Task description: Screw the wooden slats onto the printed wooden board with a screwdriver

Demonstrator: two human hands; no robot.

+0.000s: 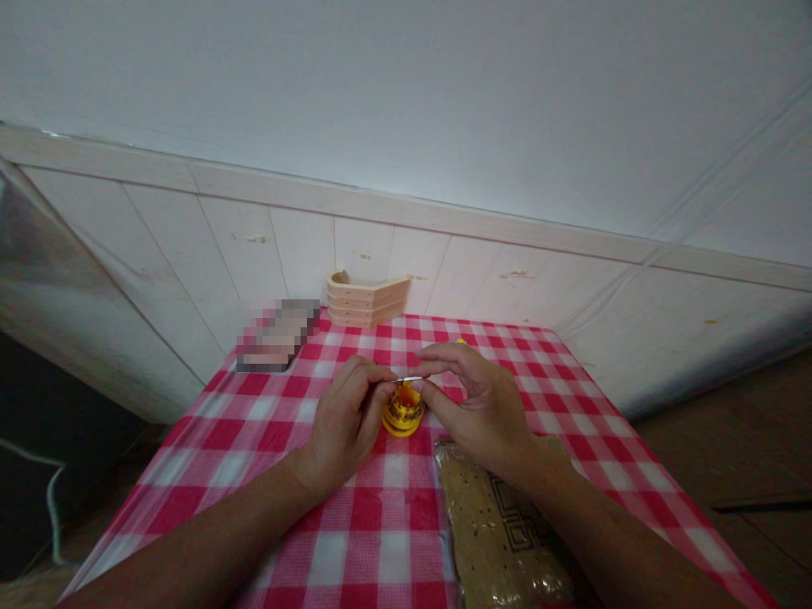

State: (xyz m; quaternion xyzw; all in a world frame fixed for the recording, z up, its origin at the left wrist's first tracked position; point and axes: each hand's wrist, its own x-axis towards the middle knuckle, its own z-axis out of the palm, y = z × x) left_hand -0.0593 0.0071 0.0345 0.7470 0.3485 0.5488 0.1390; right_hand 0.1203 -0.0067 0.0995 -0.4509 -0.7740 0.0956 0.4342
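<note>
My left hand (346, 416) and my right hand (483, 404) meet over the middle of the table. Between their fingertips is a thin, short stick-like piece (409, 379), whitish towards the right and darker towards the left. Thumb and forefinger of each hand are closed at its ends. It is too small to name its kind. Just below it stands a small round yellow container (403, 425) with a brown patterned band and an orange inside. Part of its rim is hidden by my fingers.
A red-and-white checked cloth (330, 554) covers the table. A plastic-wrapped brown pad (475, 524) with dark line patterns lies under my right forearm. Against the panelled wall stands a slatted wooden holder (368, 303); left of it lies a blurred flat rectangular object (279, 337).
</note>
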